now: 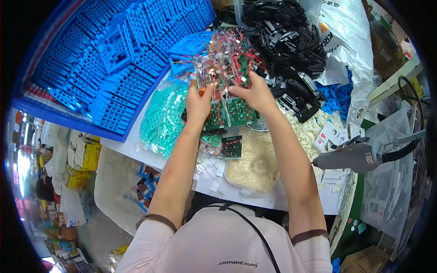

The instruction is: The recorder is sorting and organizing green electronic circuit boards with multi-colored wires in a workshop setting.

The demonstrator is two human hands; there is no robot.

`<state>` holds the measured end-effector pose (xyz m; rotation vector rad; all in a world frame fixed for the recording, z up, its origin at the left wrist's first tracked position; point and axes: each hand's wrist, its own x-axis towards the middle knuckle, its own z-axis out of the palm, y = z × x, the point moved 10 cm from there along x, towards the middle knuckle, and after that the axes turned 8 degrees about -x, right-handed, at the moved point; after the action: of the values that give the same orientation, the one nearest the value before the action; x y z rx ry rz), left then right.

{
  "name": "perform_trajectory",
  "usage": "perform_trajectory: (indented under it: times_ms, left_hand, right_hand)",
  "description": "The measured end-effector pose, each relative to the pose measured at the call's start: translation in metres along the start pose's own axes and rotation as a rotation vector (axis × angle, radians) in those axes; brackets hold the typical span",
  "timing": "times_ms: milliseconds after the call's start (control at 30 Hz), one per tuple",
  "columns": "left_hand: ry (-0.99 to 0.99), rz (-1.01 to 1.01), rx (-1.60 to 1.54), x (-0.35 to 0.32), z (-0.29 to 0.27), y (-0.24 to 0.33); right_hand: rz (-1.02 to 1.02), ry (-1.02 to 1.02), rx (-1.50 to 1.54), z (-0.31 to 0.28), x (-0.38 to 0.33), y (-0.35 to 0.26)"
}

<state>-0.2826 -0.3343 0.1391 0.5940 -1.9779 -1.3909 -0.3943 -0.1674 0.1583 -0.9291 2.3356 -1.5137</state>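
Note:
In the middle of the table, both hands hold a thick bundle of green circuit boards point(234, 111) with many thin red, white and other coloured wires point(223, 50) spreading from the top. My left hand point(198, 102) is closed on the bundle's left side, thumb toward the wires. On the opposite side my right hand point(257, 94) grips it, thumb across the front. Just below the bundle lies a loose dark green board point(231, 147) with wires. A clear bag of turquoise plastic parts point(163, 120) sits beside my left wrist.
A large blue crate point(125, 135) of blue plastic frames stands at the left. Black plastic parts point(287, 36) pile up at the back, beside a white sack point(348, 27). Cream parts point(302, 132) and a grey electric screwdriver point(348, 157) are at the right. A yellowish bag point(252, 166) lies near the front.

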Motion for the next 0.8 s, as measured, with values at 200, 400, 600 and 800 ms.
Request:
perform_trajectory:
  times_ms: [200, 400, 600, 800]
  left_hand:
    - [0.053, -0.019, 0.221, 0.007, 0.002, -0.001]
    - [0.107, 0.243, 0.25, 0.007, 0.016, 0.019]
    - [0.054, -0.006, 0.007, 0.063, 0.007, -0.017]
    - [-0.014, 0.005, -0.009, 0.097, 0.019, -0.036]
  right_hand:
    - [-0.1, -0.054, -0.045, 0.004, -0.005, -0.003]
    - [-0.061, 0.089, -0.347, 0.012, 0.007, 0.007]
    - [0.087, -0.032, 0.513, 0.013, 0.043, 0.04]
    - [0.176, -0.075, 0.461, 0.026, 0.067, 0.058]
